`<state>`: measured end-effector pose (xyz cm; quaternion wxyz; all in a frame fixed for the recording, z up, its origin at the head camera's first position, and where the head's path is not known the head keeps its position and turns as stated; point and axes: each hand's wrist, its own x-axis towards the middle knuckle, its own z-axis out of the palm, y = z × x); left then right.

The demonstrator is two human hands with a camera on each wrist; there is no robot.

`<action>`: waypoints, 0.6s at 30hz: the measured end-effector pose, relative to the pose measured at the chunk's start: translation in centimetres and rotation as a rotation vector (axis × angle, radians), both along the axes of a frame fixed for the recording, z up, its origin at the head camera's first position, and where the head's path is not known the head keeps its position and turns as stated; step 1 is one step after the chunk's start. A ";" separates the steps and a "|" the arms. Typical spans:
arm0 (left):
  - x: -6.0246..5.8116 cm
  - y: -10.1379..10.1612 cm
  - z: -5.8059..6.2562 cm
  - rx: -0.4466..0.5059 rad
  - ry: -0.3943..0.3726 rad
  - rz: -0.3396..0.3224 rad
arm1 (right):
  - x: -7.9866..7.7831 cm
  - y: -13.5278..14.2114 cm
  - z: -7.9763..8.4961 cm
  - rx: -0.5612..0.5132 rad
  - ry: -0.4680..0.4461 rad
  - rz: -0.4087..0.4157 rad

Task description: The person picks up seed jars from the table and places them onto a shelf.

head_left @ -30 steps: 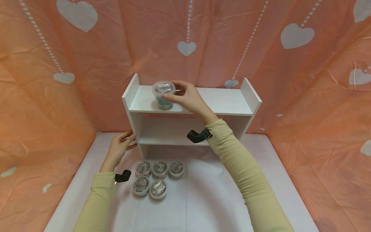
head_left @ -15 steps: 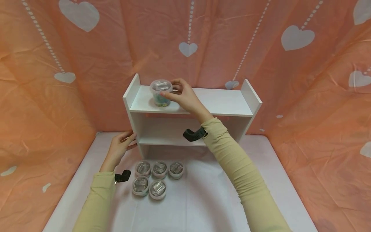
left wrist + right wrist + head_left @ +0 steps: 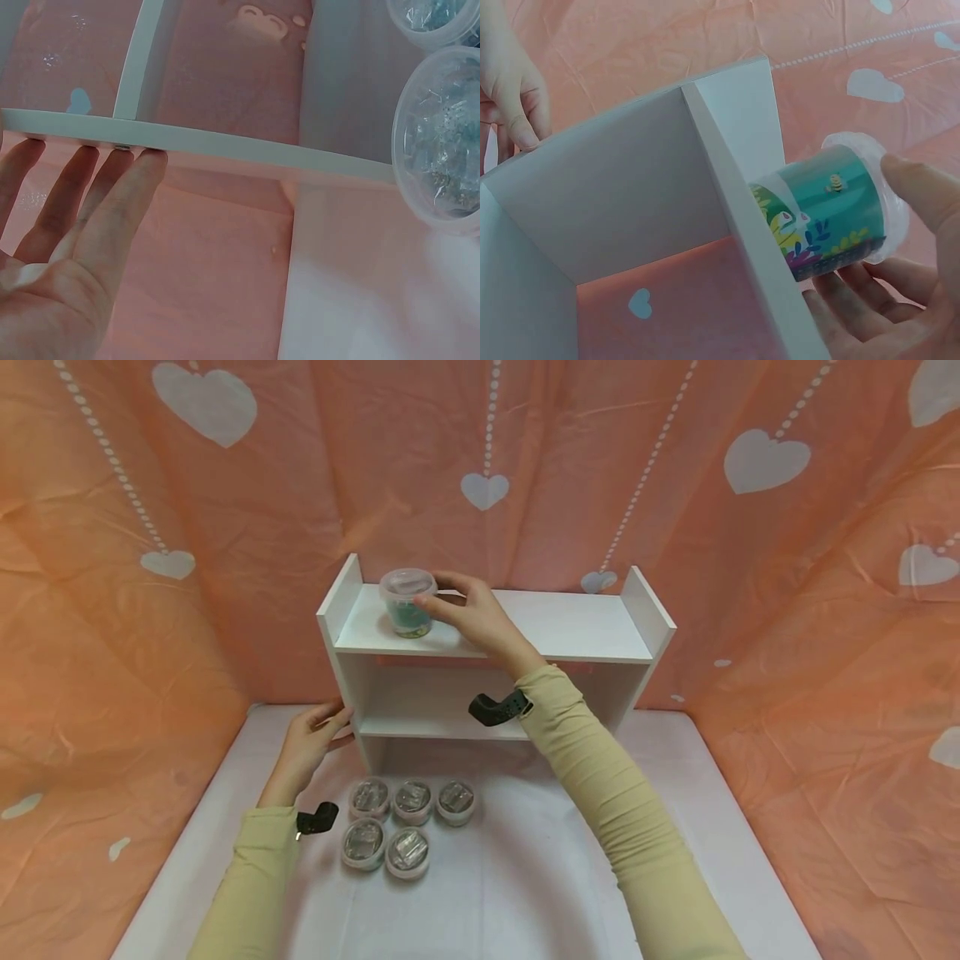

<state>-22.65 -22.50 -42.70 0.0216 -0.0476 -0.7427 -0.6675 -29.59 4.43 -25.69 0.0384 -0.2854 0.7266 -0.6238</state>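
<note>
A clear plastic tub (image 3: 409, 603) with a lid stands upright at the left end of the white shelf unit's top board (image 3: 570, 614). My right hand (image 3: 486, 620) grips it from the right, thumb at the front near the rim. In the right wrist view the tub (image 3: 829, 206) shows a teal printed label with a bee and leaves, its base right at the board. My left hand (image 3: 306, 747) touches the unit's left side panel (image 3: 345, 668) with its fingertips; the left wrist view shows these fingers (image 3: 112, 214) extended against the panel edge (image 3: 225, 145).
Several similar lidded tubs (image 3: 408, 852) stand in two rows on the white tabletop (image 3: 540, 877), before the unit's left half. A middle board (image 3: 442, 725) lies below the top one. An orange curtain (image 3: 405, 460) with white hearts hangs close behind and at both sides.
My right hand has moved the tub a little left along the top board, towards the left side panel. My left hand has stayed at the panel.
</note>
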 end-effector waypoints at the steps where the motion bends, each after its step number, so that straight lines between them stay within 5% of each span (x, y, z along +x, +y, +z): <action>1: 0.0 0.0 0.0 0.003 -0.002 0.003 | 0.0 -0.1 0.0 0.002 0.003 0.005; 13: 0.2 0.0 0.0 -0.005 0.001 0.008 | -0.1 -0.8 0.3 0.048 0.032 -0.040; 18: 0.1 0.1 0.1 -0.004 -0.003 0.001 | 0.1 -0.4 0.1 -0.016 -0.004 -0.067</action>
